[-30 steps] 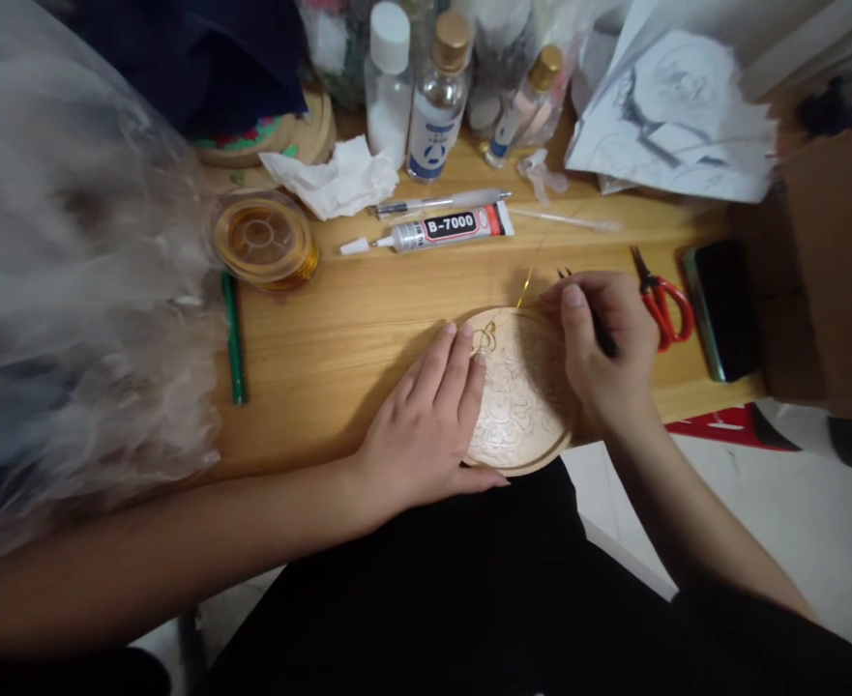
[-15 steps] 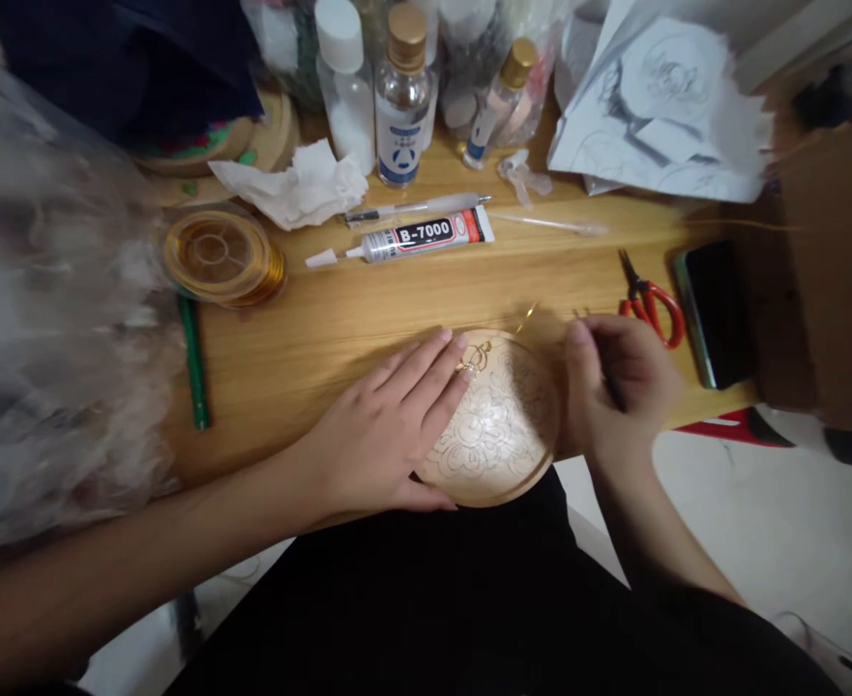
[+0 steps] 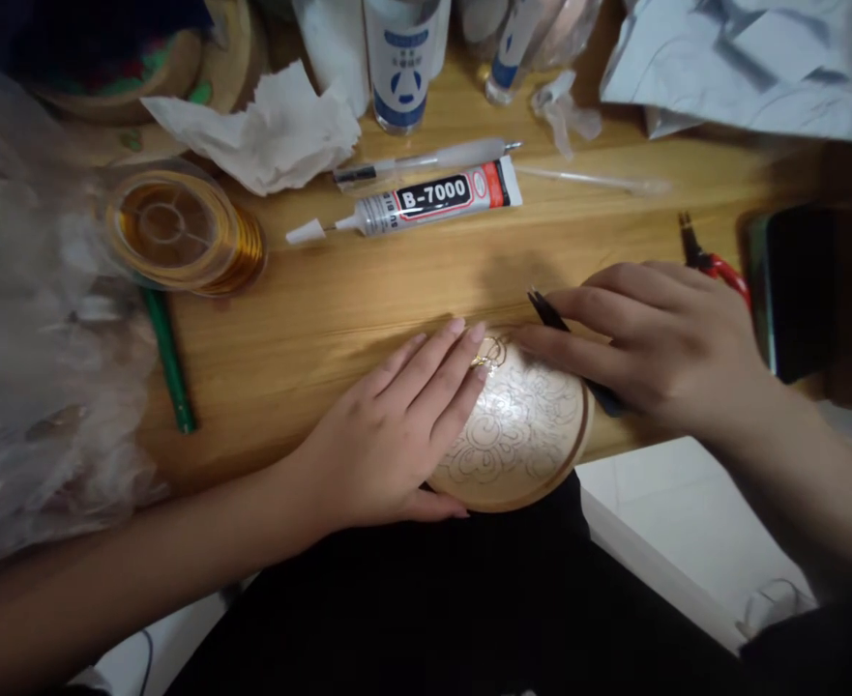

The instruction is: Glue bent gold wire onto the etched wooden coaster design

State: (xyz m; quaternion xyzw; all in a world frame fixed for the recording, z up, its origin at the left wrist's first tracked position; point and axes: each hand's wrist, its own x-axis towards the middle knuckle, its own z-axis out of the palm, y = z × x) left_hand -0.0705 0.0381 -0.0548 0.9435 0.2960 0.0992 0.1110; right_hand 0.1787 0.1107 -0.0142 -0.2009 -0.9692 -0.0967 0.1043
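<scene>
My left hand (image 3: 389, 425) lies over the left side of a round wooden board (image 3: 534, 483), its fingers stretched out and its thumb along the near rim. Floral outlines are drawn on the board's pale face. A small curl of gold wire (image 3: 496, 350) lies near the far rim, close to my left fingertips. My right hand (image 3: 658, 348) is closed on a pair of black tweezers (image 3: 550, 311) at the board's right side. The tweezers' tips point up and left, just beyond the rim. Nothing clearly shows between the tips.
Beyond the board lie a B-7000 glue tube (image 3: 432, 198), a pen (image 3: 432, 157) and a crumpled tissue (image 3: 266, 135). A spool of gold wire (image 3: 186, 232) and a green stick (image 3: 168, 358) are left. Red-handled pliers (image 3: 722, 274) and a phone (image 3: 803, 290) are right.
My right hand has moved in to the board's far right rim, and the tweezers now show clearly. The gold strip beyond the rim no longer shows. The view has shifted closer.
</scene>
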